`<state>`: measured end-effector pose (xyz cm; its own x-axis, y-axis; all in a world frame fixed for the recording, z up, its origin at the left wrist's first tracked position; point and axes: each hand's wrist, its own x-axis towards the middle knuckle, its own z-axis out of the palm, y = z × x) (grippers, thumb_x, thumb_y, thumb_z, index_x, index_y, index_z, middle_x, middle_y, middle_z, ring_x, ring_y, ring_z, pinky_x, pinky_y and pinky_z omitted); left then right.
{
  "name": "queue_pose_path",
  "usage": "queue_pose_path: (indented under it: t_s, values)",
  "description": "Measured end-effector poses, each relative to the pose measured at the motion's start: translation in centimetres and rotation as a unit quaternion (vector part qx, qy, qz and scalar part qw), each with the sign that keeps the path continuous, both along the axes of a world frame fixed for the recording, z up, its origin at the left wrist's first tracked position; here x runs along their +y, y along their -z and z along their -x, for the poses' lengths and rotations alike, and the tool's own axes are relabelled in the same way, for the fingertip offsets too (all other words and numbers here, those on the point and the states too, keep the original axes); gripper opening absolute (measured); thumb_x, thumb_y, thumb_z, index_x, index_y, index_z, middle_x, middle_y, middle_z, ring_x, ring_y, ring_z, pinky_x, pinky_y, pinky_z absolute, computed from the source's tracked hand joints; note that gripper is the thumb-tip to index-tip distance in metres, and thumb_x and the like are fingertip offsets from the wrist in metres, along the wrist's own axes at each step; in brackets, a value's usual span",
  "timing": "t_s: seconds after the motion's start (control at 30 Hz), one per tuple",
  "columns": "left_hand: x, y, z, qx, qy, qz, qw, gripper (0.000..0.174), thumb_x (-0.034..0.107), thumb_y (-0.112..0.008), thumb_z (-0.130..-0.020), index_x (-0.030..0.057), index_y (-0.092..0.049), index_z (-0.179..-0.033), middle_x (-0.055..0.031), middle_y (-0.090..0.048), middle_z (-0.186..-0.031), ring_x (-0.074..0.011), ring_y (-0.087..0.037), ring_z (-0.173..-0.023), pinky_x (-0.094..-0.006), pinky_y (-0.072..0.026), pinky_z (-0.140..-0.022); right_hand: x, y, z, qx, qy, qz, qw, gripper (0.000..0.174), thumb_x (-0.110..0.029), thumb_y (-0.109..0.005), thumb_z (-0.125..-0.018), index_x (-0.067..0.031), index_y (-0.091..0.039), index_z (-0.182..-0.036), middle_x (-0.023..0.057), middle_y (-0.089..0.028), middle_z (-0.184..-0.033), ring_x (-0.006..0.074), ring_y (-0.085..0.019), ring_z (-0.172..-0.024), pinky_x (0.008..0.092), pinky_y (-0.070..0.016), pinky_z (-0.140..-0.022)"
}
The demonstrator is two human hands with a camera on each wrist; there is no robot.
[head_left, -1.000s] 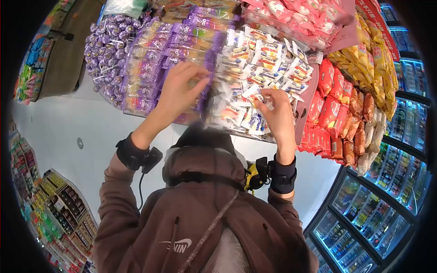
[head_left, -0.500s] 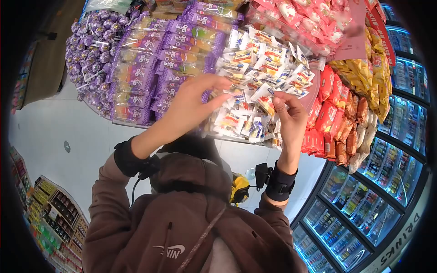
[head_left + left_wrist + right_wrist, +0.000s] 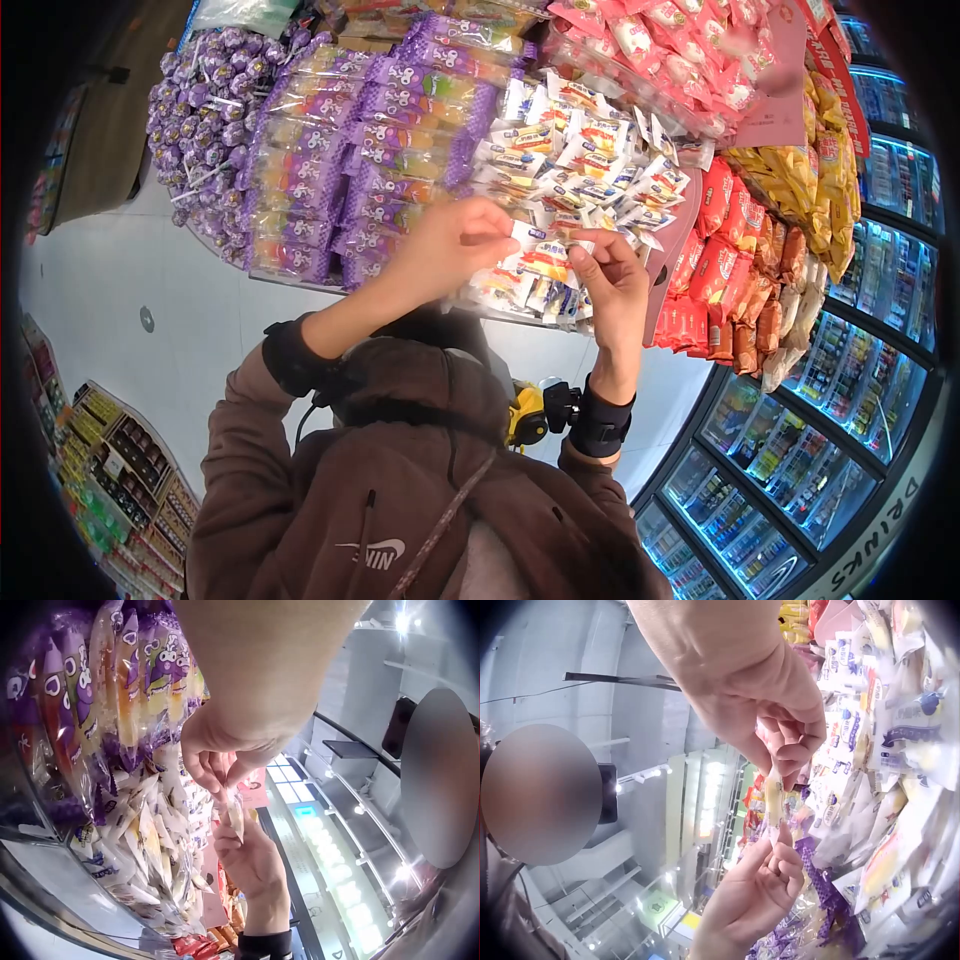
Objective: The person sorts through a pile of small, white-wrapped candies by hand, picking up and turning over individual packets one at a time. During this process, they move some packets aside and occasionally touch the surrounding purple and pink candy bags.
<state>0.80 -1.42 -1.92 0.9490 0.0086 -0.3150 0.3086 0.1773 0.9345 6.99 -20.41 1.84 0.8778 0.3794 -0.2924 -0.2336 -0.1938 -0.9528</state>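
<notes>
A small white wrapped candy (image 3: 545, 258) with yellow and blue print is held up between both hands, over the pile of similar wrapped candies (image 3: 600, 140). My left hand (image 3: 450, 250) pinches its left end between thumb and fingertips. My right hand (image 3: 618, 285) pinches the other end. In the left wrist view the packet (image 3: 236, 816) appears edge-on, stretched between the two hands. From the right wrist, a pale yellow piece shows through the clear part of the wrapper (image 3: 774, 801).
Left of the white candies lie purple packs of jelly sticks (image 3: 300, 150) and purple lollipops (image 3: 205, 110). Pink packets (image 3: 660, 40) fill a clear bin behind. Red packets (image 3: 715, 250) and yellow packets (image 3: 815, 170) are to the right. Lit drink fridges (image 3: 800, 450) stand beyond.
My left hand has moved right from over the purple packs to the candy's left end and now pinches it. The right hand has lifted the candy off the pile and turned it face up.
</notes>
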Motion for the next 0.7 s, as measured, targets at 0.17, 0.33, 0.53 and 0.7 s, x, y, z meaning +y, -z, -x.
queue_pose_path:
  t_s: [0.17,0.33,0.53,0.7]
  values:
    - [-0.7,0.7,0.5,0.013,-0.019,0.001,1.000,0.017,0.011,-0.066,-0.080,0.0018,-0.058,-0.091,-0.0056,-0.065,-0.083,-0.0080,-0.059,-0.074,-0.0226,-0.0458,-0.064,-0.7,0.3,0.4,0.032,0.010,-0.008,0.999,0.015,-0.006,-0.063,-0.083,-0.0021,-0.057,-0.096,-0.0049,-0.054,-0.075,0.0007,-0.043,-0.064,0.0163,-0.0316,-0.055]
    - [-1.1,0.7,0.4,0.016,-0.020,-0.024,0.999,0.016,0.012,-0.066,-0.080,0.0024,-0.059,-0.091,-0.0043,-0.065,-0.081,-0.0075,-0.058,-0.074,-0.0224,-0.0457,-0.063,-0.9,0.3,0.5,0.014,0.003,0.012,1.000,0.018,-0.005,-0.065,-0.081,-0.0027,-0.058,-0.097,-0.0042,-0.055,-0.075,0.0001,-0.041,-0.061,0.0159,-0.0310,-0.053]
    - [-1.1,-0.9,0.6,0.033,0.056,-0.084,0.994,0.013,0.008,-0.064,-0.082,0.0013,-0.058,-0.091,-0.0022,-0.063,-0.080,-0.0050,-0.056,-0.073,-0.0196,-0.0427,-0.064,-2.8,1.0,0.3,-0.002,-0.044,0.087,0.995,0.015,-0.004,-0.066,-0.079,-0.0033,-0.060,-0.093,-0.0042,-0.055,-0.074,0.0004,-0.041,-0.058,0.0155,-0.0314,-0.050]
    - [-0.2,-0.9,1.0,-0.019,0.040,-0.106,0.993,0.014,0.008,-0.064,-0.081,0.0007,-0.059,-0.092,-0.0020,-0.062,-0.084,-0.0054,-0.055,-0.074,-0.0204,-0.0432,-0.066,-4.9,-0.1,-4.0,-0.111,0.055,0.070,0.990,0.012,-0.002,-0.065,-0.079,-0.0024,-0.060,-0.090,-0.0011,-0.059,-0.074,0.0030,-0.046,-0.059,0.0184,-0.0356,-0.050]
